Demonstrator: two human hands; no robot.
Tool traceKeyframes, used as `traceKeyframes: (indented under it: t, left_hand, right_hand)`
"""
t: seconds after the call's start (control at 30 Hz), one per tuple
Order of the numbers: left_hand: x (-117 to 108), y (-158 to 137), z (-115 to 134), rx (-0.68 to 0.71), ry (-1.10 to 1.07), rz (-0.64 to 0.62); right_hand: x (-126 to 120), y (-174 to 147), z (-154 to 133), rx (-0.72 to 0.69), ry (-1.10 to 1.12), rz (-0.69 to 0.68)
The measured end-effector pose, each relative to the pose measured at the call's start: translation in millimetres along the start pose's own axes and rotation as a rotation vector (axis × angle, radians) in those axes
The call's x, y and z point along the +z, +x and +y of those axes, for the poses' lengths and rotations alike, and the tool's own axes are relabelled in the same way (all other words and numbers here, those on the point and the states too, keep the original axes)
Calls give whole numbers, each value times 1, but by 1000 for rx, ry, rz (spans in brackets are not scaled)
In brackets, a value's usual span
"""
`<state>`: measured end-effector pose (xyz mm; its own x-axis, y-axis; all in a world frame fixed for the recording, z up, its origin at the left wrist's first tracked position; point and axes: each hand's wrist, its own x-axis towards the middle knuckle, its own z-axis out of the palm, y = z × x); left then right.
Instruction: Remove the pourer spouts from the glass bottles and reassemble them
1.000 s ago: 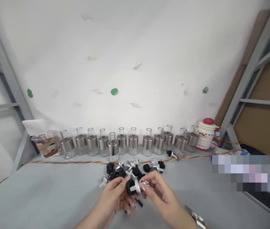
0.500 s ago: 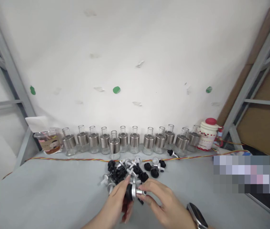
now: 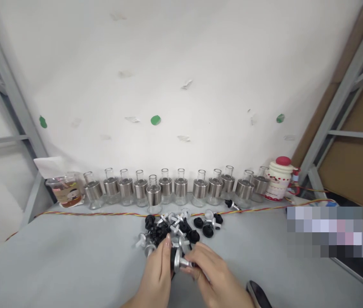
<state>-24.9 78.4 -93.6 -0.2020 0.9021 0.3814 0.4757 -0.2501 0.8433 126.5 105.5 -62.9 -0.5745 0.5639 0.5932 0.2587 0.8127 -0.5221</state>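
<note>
Silver spout is held low over the near middle of the table, its flange facing a black stopper and its tube pointed toward the right hand. Stopper side is gripped by the left hand, thumb up; its lower fingers are hidden, so their exact hold can't be told. Tube is pinched between right thumb and fingers, presumably so force can be applied along its length while the stopper is backed by the left hand. Whether the stopper is fully seated can't be seen. Pile of parts, black and silver mixed, is kept just beyond the fingertips, likely for short reach; a few black caps are spread to its right. One black-tipped spout is laid apart, near the bottles. Twelve glass bottles with metal sleeves are stood upright along the wall, necks open, probably so the working area is left free. Twisted cord is run in front of them. Drink cup and red-topped tumbler are parked at opposite row ends, seemingly out of elbow range.
</note>
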Motion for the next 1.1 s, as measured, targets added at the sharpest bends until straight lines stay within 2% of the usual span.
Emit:
traceKeyframes:
  t: [0.1,0.3,0.53,0.7,0.77,0.83,0.9,1.0,1.1]
  left_hand:
    - [0,-7,-3,-13,-16,-12]
    - [-3,-11,-1,-70,-109,-36]
    - [-9,2,5,-282,-320,-155]
    - [-4,5,5,-227,-254,-154]
    - [-5,1,5,-207,-252,-144]
    - [-6,-4,5,-191,-248,-123]
    - [-7,-8,4,-130,-225,-72]
    - [-7,-7,3,17,-140,-29]
    - [-8,1,3,147,45,-100]
  right_hand:
    - [-1,0,0,-37,-1,13]
    - [4,-3,-5,-62,-43,134]
    - [4,-1,-7,-115,-135,134]
    - [5,-3,-4,-240,-226,135]
    - [5,-4,-4,-223,-196,131]
    - [5,-4,-5,-115,-103,117]
    - [7,-4,-5,89,51,91]
    - [12,-1,-1,475,458,22]
    - [12,5,1,725,907,-49]
